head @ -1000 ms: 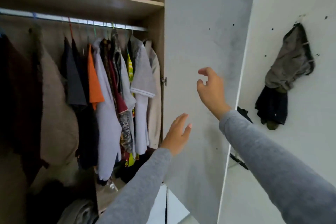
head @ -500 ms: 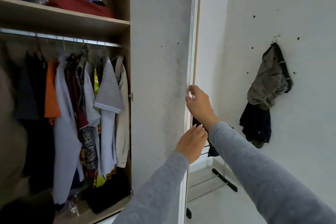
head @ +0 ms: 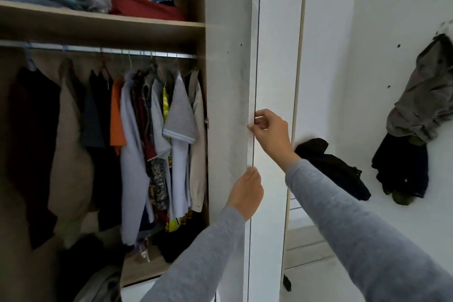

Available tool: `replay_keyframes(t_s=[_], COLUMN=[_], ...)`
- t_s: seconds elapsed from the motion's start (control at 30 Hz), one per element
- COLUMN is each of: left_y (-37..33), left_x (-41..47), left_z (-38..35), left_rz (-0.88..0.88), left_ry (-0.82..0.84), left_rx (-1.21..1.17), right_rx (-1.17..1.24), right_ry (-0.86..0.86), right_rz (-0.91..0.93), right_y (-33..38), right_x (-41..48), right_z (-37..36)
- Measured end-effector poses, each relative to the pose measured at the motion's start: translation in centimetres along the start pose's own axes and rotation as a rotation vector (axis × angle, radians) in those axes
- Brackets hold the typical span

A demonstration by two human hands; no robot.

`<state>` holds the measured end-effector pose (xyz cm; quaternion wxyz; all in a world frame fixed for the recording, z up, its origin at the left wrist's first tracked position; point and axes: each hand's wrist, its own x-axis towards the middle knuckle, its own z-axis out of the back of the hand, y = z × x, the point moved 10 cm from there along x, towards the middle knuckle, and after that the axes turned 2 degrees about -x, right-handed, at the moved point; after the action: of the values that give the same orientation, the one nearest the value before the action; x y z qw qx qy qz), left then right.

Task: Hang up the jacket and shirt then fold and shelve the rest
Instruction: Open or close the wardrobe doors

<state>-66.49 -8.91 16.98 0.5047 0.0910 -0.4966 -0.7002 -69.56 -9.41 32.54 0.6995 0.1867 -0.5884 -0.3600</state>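
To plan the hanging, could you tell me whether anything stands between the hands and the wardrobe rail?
Nothing visible does. The left hand and right hand hold the edge of the open door, beside the rail, not before it.

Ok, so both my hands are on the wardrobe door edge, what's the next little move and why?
Probably swing the wardrobe door a little wider. Your right hand pinches its free edge and your left hand meets that edge lower down, so it is already in hand. The door stands close beside the hanging rail, and more room there should ease hanging.
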Motion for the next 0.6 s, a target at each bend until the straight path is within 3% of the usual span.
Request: replay_keyframes(t_s=[0.3,0.43,0.6], left_y=[8.7,13.3,17.8], left_x=[-9.3,-12.5,-16.2], left_z=[-4.0,-7.1,-11.3], left_rz=[0.257,0.351,0.442], left_ry=[-0.129,-0.1,-0.072], left_rx=[-0.006,0.047,-0.007], right_rx=[0.178,0.254,0.176], right_ry=[0.281,0.414,0.417], right_rz=[0.216,0.308,0.469], right_y=[5.5,7.6,9.8], right_x=[-1.8,-2.4,-1.2], right_z=[-10.7,-16.8,-23.0])
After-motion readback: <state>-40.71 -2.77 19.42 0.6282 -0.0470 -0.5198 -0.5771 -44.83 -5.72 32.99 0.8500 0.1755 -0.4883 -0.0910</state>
